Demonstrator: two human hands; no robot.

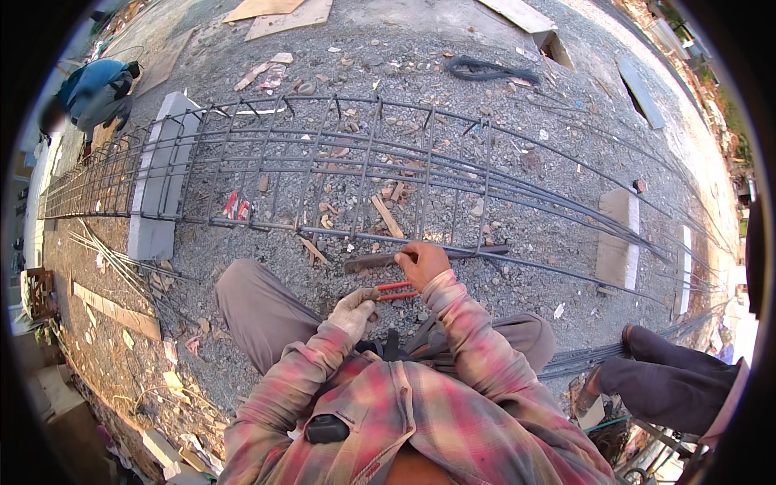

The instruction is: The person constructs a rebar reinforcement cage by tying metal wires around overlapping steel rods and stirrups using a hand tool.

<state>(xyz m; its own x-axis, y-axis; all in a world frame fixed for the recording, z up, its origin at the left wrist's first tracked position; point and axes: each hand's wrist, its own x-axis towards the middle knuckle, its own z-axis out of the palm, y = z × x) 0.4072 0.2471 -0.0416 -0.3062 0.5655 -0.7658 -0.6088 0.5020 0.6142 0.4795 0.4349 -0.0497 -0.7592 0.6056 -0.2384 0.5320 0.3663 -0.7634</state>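
My left hand (352, 314), in a pale, dirty glove, is closed around one end of a pair of red-handled pliers (396, 296). Their two handles point right, toward my other wrist; the jaws are hidden in the glove. Bare and with curled fingers, my right hand (425, 265) is at the near long bar of a steel rebar cage (368, 162). Its thumb and fingertips are pinched together, and I cannot make out what is between them. Just beyond my hands, a dark flat strip (368, 263) lies on the gravel beneath the bar.
The cage rests across a grey block (162, 178) on the left; its long bars reach another block (617, 238) on the right. At far left a person in blue (93, 93) bends over the cage. Another person's legs (663, 384) are at right. Coiled wire (489, 69) lies beyond the cage.
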